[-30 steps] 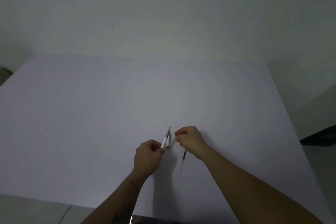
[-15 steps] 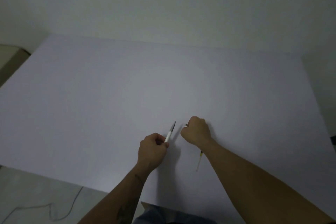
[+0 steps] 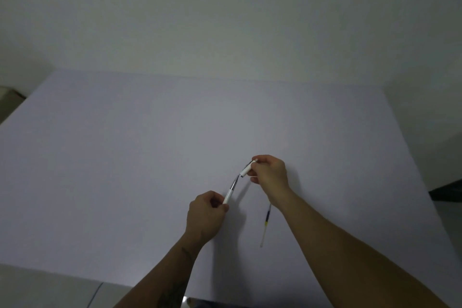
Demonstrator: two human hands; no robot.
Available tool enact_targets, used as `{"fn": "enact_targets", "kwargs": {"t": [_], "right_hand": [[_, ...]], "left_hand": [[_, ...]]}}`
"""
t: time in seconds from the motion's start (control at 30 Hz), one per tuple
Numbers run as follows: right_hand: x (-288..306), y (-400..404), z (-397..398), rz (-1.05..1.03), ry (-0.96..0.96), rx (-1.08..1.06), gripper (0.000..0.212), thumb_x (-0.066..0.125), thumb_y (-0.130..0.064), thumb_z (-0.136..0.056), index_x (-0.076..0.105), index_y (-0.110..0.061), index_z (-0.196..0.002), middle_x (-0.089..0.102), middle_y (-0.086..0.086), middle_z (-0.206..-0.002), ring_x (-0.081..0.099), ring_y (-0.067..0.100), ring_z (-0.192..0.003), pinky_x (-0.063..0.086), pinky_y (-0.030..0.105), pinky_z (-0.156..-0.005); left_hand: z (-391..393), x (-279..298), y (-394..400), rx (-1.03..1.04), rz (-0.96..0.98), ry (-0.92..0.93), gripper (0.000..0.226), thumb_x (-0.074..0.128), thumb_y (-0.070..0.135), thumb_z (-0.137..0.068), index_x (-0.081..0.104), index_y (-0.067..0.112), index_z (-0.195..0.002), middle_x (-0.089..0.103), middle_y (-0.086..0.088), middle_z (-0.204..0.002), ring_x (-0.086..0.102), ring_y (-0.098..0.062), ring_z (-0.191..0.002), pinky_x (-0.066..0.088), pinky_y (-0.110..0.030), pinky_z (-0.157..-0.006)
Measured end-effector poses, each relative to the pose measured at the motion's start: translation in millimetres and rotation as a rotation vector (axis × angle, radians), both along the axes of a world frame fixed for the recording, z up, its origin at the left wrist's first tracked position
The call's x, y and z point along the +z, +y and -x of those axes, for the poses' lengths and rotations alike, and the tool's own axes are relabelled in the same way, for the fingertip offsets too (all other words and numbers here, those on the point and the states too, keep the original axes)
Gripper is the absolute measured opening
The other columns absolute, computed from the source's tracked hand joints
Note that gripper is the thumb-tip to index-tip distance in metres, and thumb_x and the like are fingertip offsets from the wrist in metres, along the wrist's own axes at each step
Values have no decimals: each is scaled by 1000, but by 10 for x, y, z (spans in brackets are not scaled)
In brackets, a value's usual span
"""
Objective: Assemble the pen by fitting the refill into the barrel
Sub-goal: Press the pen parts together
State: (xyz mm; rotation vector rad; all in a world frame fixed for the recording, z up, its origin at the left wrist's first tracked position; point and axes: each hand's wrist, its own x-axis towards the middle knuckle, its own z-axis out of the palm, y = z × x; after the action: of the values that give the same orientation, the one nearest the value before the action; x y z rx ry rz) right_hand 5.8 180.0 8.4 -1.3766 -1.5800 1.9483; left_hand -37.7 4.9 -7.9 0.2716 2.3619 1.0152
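Observation:
My left hand (image 3: 206, 212) is closed around the lower end of a white pen barrel (image 3: 229, 193) with a grey pointed tip, which points up and to the right. My right hand (image 3: 270, 170) pinches a short white pen cap (image 3: 247, 169) just above and right of that tip; its open end almost meets the tip. A thin refill (image 3: 265, 224) with a dark and yellow band lies flat on the white table (image 3: 125, 170), beside my right forearm and apart from both hands.
The white table's near edge runs along the bottom left, with pale floor and a thin cable (image 3: 96, 292) below it. A pale wall rises behind the table. A dark object (image 3: 447, 190) sits past the right edge.
My right hand has lifted off the table with the cap and turned it toward the barrel's tip. My left hand keeps the barrel tilted the same way. The refill stays on the table.

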Motion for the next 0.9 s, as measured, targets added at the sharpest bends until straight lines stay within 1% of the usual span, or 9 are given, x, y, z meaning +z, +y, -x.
{"fn": "enact_targets", "kwargs": {"t": [0.1,0.3,0.43,0.53,0.63,0.73,0.8,0.87,0.9], "right_hand": [[17,41,-24,21,14,-22,17,59,-1,-87,70,-12,-93,74,12,-88,73,18,-70,55,24,-54],[43,29,-72,98,-19,157,21,57,4,-85,72,-11,-86,76,15,-83,73,22,-68,57,26,-56],[70,15,-95,139,15,169,10,66,-1,-86,73,-9,-86,76,14,-80,74,22,-69,56,27,-55],[60,-15,-104,66,8,135,11,66,0,-87,72,-10,-86,76,14,-83,74,20,-70,57,25,-56],[35,-83,-105,-28,-24,148,13,66,-2,-87,71,-13,-87,75,14,-85,74,22,-73,57,26,-58],[5,-120,-98,-73,-72,234,15,66,-3,-86,65,-15,-95,75,15,-85,75,23,-74,61,30,-62],[-36,-126,-93,-127,-151,310,17,66,-5,-87,62,-14,-102,74,14,-88,75,23,-75,62,33,-66],[-95,-129,-90,-236,-240,368,15,67,-10,-86,67,-13,-102,74,12,-93,72,21,-75,61,31,-66],[-125,-128,-89,-288,-271,393,17,67,-12,-86,71,-14,-103,73,11,-97,69,19,-75,57,26,-65]], "left_hand": [[-11,20,22,0,-5,-2,5,74,20,-77,71,23,-80,70,3,-75,66,-17,-71,57,-33,-70],[-71,73,115,5,-25,15,6,75,19,-77,71,24,-77,69,3,-73,65,-15,-68,53,-27,-63],[-92,104,155,33,-46,37,11,76,16,-76,70,25,-73,69,4,-70,65,-14,-66,52,-25,-60],[-126,123,202,52,-67,69,16,78,14,-75,68,24,-70,68,4,-68,65,-14,-64,52,-24,-59],[-200,103,221,78,-53,96,14,78,13,-76,67,21,-72,67,3,-68,65,-14,-64,53,-24,-61],[-269,22,158,80,-5,104,10,77,16,-78,68,19,-77,67,3,-70,64,-14,-65,56,-28,-67],[-294,-33,127,54,48,110,8,75,19,-79,67,19,-81,67,3,-73,63,-12,-67,54,-27,-67],[-330,-77,124,37,106,120,8,73,21,-81,65,22,-82,64,5,-75,60,-10,-66,49,-24,-64],[-358,-100,129,36,129,125,8,71,22,-82,63,23,-82,62,5,-75,58,-8,-65,47,-22,-62]]}}
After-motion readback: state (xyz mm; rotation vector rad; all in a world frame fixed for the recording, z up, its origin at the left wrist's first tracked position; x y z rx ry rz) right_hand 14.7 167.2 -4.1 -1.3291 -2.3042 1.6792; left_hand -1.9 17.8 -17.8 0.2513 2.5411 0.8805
